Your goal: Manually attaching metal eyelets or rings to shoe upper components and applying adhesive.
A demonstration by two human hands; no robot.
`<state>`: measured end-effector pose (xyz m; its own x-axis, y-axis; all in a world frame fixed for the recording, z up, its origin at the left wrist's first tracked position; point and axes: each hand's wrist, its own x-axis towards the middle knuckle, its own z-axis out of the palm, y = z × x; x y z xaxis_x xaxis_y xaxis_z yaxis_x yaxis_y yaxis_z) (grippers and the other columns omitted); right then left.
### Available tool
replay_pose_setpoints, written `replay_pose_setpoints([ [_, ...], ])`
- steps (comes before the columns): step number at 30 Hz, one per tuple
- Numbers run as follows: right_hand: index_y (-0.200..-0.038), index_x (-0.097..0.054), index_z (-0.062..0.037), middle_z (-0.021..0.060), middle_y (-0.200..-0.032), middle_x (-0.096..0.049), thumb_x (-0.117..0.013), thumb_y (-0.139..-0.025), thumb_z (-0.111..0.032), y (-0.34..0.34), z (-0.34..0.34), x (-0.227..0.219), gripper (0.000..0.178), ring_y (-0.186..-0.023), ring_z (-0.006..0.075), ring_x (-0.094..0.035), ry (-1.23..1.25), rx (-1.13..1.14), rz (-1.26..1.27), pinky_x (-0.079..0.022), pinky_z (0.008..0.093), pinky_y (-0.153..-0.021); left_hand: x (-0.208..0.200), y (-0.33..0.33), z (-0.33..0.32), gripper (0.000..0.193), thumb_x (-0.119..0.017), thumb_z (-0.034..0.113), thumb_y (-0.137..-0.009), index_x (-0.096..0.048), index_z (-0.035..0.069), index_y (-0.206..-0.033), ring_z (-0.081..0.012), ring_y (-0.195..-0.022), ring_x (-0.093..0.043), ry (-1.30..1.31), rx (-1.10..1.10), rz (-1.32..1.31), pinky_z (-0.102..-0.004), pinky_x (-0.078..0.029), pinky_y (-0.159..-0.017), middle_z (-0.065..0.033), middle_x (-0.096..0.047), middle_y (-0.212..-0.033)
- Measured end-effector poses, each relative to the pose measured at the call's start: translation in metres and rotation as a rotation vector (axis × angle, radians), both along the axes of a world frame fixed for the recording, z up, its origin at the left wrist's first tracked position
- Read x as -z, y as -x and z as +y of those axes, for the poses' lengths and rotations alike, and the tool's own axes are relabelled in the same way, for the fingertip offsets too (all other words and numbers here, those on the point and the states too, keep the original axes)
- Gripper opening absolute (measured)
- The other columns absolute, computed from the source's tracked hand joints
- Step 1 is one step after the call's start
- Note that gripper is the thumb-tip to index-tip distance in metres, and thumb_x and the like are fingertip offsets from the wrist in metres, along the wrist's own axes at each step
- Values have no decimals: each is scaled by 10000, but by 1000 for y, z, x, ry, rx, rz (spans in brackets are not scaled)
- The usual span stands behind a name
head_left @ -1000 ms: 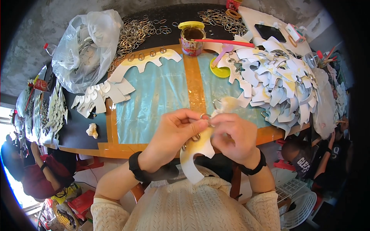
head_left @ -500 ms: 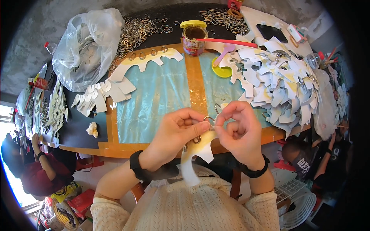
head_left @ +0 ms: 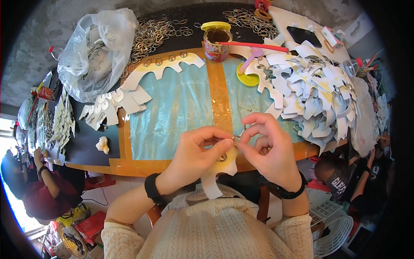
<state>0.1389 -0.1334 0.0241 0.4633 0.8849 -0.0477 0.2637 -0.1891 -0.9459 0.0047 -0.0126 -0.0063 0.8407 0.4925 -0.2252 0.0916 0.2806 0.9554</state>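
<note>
Between my hands is a curved white strip [head_left: 210,183] with notched tabs and yellowish glue along it, its lower end hanging over the table's near edge. My left hand [head_left: 199,151] pinches the strip between thumb and fingers. At its fingertips a metal ring [head_left: 235,137] stands at the strip's edge, and my right hand [head_left: 268,149] closes thumb and forefinger on that spot. Another ring [head_left: 222,157] sits on the strip below my left thumb. Further away, a similar white strip [head_left: 166,64] carrying several rings lies on the blue sheet [head_left: 172,108].
At the right lies a big heap of white strips [head_left: 319,90]. An open glue tin [head_left: 217,45] with a red stick stands at the back, beside a pile of metal rings [head_left: 153,36]. At left are a plastic bag [head_left: 99,52] and stacked strips [head_left: 114,105]. Other people sit at both sides.
The ring at my fingertips has tilted flatter and the strip's hanging end has risen slightly. My right hand has shifted a little, its fingers still closed at the ring.
</note>
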Motion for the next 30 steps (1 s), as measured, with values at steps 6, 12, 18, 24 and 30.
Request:
replay_pose_setpoints([
  [6,-1133,-474,-48,36,-792,-624,-650,-746,52,4,-6,9,437,-451,38,-490,-35,69,63,-362,188,-439,2,0,2,172,-672,48,-817,-613,-47,-946,-108,-820,-610,-80,66,-41,-246,-506,-729,-72,-647,-889],
  [12,-1129,-485,-58,23,-801,-623,-640,-753,66,8,-6,10,425,-467,8,-461,-49,24,-133,-339,169,-435,3,1,1,172,-681,63,-810,-587,-43,-908,-83,-739,-601,30,39,33,-218,-489,-645,-63,-644,-814],
  [18,-1091,-488,-1,14,-805,-633,-640,-739,98,15,-9,20,396,-469,-19,-416,-152,217,412,-293,136,-434,-6,1,6,132,-643,73,-849,-559,0,-918,-61,-668,-573,219,98,110,-201,-458,-596,-34,-620,-792],
  [24,-890,-605,-79,9,-681,-624,-677,-681,8,21,-17,22,238,-481,121,-547,-286,-30,-553,-383,218,-425,-7,2,7,134,-635,78,-853,-560,-3,-928,-52,-627,-567,329,148,123,-189,-433,-558,-22,-615,-738],
  [30,-1001,-614,-50,63,-851,-673,-671,-689,-12,17,-22,34,319,-539,152,-588,-452,-95,-815,-443,226,-458,-14,2,10,134,-636,80,-851,-567,-2,-933,-40,-618,-564,367,199,160,-177,-414,-528,-14,-616,-722],
])
